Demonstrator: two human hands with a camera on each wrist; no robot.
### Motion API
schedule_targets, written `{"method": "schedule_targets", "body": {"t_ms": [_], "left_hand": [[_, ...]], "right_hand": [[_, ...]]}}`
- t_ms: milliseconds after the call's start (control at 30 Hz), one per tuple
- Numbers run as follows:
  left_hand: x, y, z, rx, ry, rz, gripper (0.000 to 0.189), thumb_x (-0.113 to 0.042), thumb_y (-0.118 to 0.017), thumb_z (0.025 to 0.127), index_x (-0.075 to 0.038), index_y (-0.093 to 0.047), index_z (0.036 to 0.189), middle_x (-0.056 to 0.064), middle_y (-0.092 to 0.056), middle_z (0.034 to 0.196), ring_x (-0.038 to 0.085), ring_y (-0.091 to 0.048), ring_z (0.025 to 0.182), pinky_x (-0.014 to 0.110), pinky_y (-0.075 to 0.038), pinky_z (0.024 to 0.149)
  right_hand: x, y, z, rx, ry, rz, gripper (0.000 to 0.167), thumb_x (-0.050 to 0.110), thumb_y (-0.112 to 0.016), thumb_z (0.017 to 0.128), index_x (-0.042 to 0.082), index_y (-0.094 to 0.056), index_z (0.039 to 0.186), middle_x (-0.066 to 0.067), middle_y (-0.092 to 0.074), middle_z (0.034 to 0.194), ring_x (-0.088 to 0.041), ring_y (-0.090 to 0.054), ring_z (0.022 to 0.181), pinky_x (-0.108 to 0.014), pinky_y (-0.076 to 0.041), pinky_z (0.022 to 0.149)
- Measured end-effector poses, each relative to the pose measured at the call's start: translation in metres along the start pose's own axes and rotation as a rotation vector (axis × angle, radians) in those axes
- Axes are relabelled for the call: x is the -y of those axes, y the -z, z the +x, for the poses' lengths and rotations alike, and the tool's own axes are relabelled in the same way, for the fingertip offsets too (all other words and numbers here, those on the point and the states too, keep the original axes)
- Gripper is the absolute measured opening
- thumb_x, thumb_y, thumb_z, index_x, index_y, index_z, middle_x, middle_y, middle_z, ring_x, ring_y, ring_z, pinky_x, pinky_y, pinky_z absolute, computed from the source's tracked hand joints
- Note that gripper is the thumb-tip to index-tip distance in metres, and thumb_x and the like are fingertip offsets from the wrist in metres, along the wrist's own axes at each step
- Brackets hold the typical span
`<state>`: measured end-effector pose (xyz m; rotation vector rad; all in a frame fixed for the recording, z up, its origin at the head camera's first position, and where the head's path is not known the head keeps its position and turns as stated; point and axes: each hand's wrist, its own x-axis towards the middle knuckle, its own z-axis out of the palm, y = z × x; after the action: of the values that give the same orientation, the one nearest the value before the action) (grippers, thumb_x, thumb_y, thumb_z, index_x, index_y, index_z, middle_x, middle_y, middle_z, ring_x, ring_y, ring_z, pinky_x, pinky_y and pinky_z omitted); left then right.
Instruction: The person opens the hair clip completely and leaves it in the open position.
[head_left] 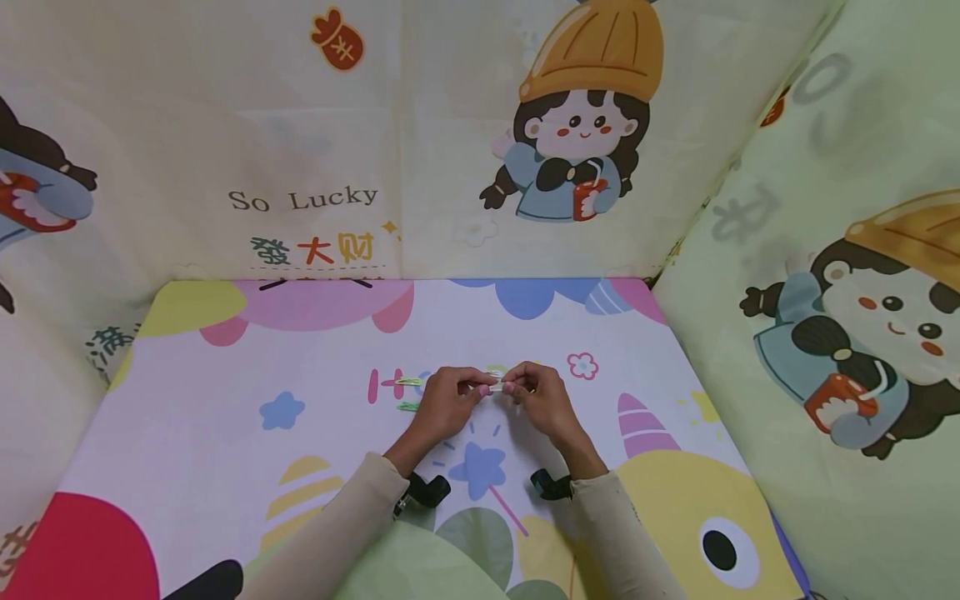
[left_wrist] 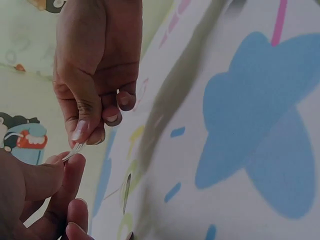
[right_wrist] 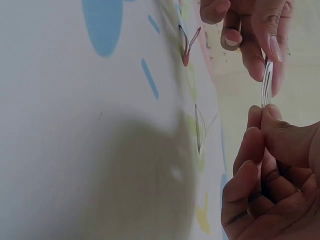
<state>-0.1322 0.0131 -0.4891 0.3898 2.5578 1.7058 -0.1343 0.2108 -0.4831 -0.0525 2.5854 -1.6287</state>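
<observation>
A small pale snap hair clip is pinched at both ends, one end by each hand, above the table. My left hand holds one end between thumb and fingers. My right hand grips the other end with thumb and index finger. In the left wrist view the clip is partly covered by fingertips. Under the hands another slim hair clip lies on the table, and a reddish, spread-open clip lies farther up in the right wrist view.
Left of the left hand, a light green clip and a green clip lie on the table. The printed tabletop carries cartoon shapes. Patterned cloth walls enclose its back and sides. A black object pokes in at the bottom left.
</observation>
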Motion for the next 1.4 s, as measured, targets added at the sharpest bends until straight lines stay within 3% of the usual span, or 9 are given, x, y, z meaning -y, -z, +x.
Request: {"method": "schedule_targets", "body": {"t_ms": [167,333,467,800,1400], "left_hand": [[0.001,-0.0002,-0.0006,-0.008,0.019,-0.035,0.017,-0.01,-0.077,0.097,-0.015,-0.084,0.111,0.0,-0.082,0.112,0.017,-0.071,0.101,0.033,-0.056,0.087],[0.0007,-0.0002,-0.0015,-0.013,0.05,-0.073,0.017,-0.008,-0.077,0.097,-0.016,-0.085,0.11,0.0,-0.082,0.109,0.015,-0.071,0.095,0.03,-0.056,0.084],[0.0009,0.0003,-0.0022,-0.013,0.072,-0.108,0.016,-0.008,-0.076,0.097,-0.015,-0.085,0.109,0.001,-0.082,0.107,0.013,-0.07,0.092,0.027,-0.055,0.082],[0.0004,0.0021,-0.0041,0.003,0.122,-0.189,0.016,-0.008,-0.074,0.099,-0.013,-0.084,0.11,0.003,-0.082,0.108,0.013,-0.069,0.091,0.025,-0.055,0.082],[0.0019,0.0016,-0.0077,0.002,0.135,-0.193,0.016,-0.01,-0.073,0.1,-0.014,-0.084,0.111,0.002,-0.082,0.104,0.015,-0.065,0.091,0.025,-0.052,0.08]], "right_hand": [[0.0007,-0.0006,-0.0005,0.005,0.001,0.015,0.006,0.007,-0.074,0.097,0.001,-0.074,0.1,-0.023,-0.071,0.09,-0.02,-0.063,0.072,-0.03,-0.054,0.065],[0.002,-0.0009,-0.001,0.008,0.006,0.048,0.007,0.005,-0.074,0.098,-0.001,-0.074,0.102,-0.025,-0.071,0.092,-0.027,-0.064,0.075,-0.035,-0.057,0.067],[0.0035,-0.0004,-0.0012,0.012,0.007,0.064,0.008,0.006,-0.075,0.097,-0.001,-0.075,0.102,-0.025,-0.071,0.092,-0.025,-0.064,0.075,-0.035,-0.057,0.068],[0.002,-0.0013,0.0007,0.009,-0.004,0.075,0.006,0.007,-0.076,0.096,0.001,-0.075,0.098,-0.021,-0.071,0.087,-0.017,-0.06,0.07,-0.029,-0.053,0.064],[0.0049,-0.0024,-0.0009,-0.01,-0.053,0.096,0.005,0.004,-0.077,0.095,-0.001,-0.076,0.095,-0.028,-0.07,0.088,-0.015,-0.059,0.066,-0.025,-0.051,0.061]]}}
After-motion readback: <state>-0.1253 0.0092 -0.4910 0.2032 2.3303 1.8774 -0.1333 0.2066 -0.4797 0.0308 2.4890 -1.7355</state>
